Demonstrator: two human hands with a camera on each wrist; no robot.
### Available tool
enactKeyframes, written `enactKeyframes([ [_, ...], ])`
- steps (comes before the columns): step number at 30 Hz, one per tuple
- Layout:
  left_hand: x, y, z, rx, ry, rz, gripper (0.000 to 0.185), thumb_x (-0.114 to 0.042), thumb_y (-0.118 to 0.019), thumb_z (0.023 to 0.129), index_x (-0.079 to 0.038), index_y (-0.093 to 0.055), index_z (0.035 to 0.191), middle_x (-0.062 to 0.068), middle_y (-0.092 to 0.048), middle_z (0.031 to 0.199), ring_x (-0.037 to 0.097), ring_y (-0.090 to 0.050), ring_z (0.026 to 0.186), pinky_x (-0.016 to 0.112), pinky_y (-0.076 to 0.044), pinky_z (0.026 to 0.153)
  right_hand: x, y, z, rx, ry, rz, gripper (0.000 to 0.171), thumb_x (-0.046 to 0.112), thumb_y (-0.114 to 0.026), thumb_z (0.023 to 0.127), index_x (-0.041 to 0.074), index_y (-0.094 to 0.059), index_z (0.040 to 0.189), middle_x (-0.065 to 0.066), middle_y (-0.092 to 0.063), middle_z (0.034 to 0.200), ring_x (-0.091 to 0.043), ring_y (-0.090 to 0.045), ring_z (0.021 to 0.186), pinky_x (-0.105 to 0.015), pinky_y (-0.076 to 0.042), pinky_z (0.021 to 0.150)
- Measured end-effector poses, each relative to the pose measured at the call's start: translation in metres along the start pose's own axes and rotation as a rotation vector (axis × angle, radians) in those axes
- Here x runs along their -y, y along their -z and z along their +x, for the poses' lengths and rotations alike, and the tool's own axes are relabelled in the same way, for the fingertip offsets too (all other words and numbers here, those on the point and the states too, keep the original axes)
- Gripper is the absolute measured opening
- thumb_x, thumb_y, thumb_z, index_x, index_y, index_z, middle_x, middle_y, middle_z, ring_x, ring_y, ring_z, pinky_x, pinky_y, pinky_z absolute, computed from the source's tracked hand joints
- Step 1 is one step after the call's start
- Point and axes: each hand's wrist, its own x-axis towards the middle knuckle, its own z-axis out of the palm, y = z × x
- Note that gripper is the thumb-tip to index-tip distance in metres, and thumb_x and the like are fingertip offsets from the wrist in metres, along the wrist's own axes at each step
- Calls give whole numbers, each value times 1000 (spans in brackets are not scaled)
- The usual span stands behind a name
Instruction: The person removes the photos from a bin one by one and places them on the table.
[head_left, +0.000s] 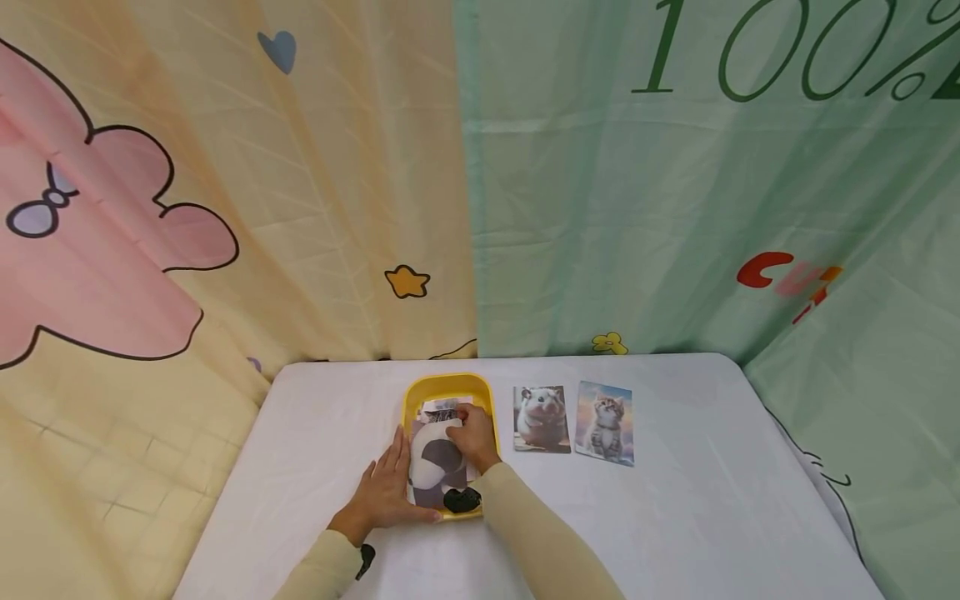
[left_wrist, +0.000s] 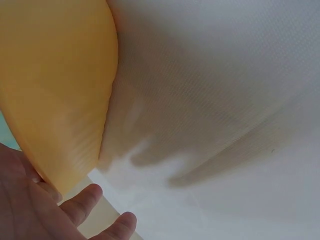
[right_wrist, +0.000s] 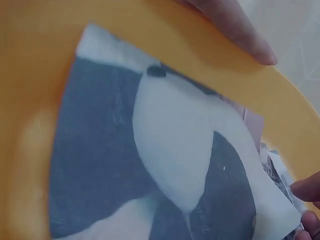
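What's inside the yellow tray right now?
The yellow tray holds a grey-and-white picture card on top, pinched by the right hand. More cards peek out beneath; their pictures are covered.

The green curtain (head_left: 675,208) behind the tabletop carries the dark green figures "100%" near its top edge, cut off at the right. Lower on it, red and orange lettering is too creased to read.
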Motion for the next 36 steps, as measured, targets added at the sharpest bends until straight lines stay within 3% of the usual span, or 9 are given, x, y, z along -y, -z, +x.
enactKeyframes([
  [5, -1, -1, 0, 2, 5, 1, 139, -72, -77, 57, 8, -12, 151, 20, -2, 160, 40, -23, 142, 65, -24, 107, -3, -1, -1, -16, 42, -42, 38, 1, -71, 75, -4, -66, 112, -11, -61, 92, -19, -52, 80, -33, -50, 74],
  [11, -1, 1, 0, 2, -7, 8, 139, -72, -76, 58, 8, -10, 151, 21, -2, 160, 40, -23, 141, 65, -25, 106, -2, 0, -1, -59, 71, 4, 34, -1, -72, 74, -5, -67, 107, -15, -62, 96, -28, -58, 88, -40, -51, 79],
  [14, -1, 1, 0, 3, -1, 8, 140, -73, -75, 58, 7, -8, 151, 21, -2, 160, 40, -24, 141, 64, -25, 107, -2, 0, -2, -55, 32, 28, 25, 4, -72, 77, 0, -69, 101, -12, -66, 98, -28, -61, 93, -39, -53, 80],
  [19, 0, 1, 1, 0, 6, 14, 141, -72, -76, 57, 7, -7, 151, 21, -2, 160, 40, -24, 141, 64, -24, 107, 0, 1, -4, -40, -6, 54, 8, 11, -71, 81, 6, -71, 87, -6, -69, 90, -24, -62, 88, -38, -54, 76],
  [29, -1, -1, 0, 16, 14, -2, 141, -72, -76, 57, 5, -5, 152, 20, 1, 160, 40, -22, 142, 64, -22, 108, -2, 3, -5, -58, 68, 74, 4, 9, -72, 82, 6, -73, 83, -5, -69, 85, -20, -61, 83, -34, -52, 74],
  [36, 0, 1, 0, -1, 4, -8, 141, -70, -78, 57, 7, -7, 151, 22, -2, 160, 42, -25, 140, 65, -23, 107, 3, 9, -5, 19, 143, 104, 5, 7, -71, 83, 3, -75, 85, -4, -70, 81, -10, -56, 72, -23, -48, 64],
])
